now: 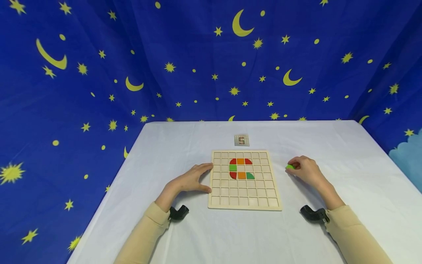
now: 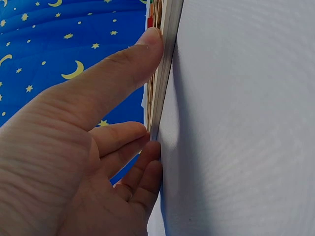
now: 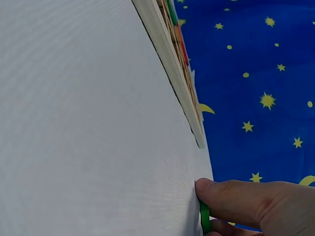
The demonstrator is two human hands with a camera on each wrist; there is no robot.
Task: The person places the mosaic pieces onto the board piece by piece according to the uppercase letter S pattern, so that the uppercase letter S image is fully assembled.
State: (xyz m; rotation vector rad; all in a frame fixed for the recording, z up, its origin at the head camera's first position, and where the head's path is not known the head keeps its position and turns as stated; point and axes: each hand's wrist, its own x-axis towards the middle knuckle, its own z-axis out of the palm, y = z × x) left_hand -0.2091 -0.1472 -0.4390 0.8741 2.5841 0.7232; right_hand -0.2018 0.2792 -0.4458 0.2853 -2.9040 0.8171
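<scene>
A square wooden grid board [image 1: 227, 201] lies on the table with red, orange and green tiles set in its upper middle, some with rounded corners. My left hand [image 1: 191, 178] rests at the board's left edge, its thumb [image 2: 150, 46] and fingertips touching the rim, fingers fairly straight. To the right of the board, my right hand [image 1: 306, 169] pinches a bright green tile [image 1: 290, 167] between thumb and fingers, low over the tablecloth. In the right wrist view only the edge of that green tile [image 3: 204, 216] shows beneath the thumb.
Behind the board lies a small picture card [image 1: 241, 140] showing a coloured figure on a grid. A white cloth covers the table [image 1: 211, 238]. A blue curtain [image 1: 197, 47] with yellow stars and moons hangs behind and at the sides. Black curved mounts sit at both wrists.
</scene>
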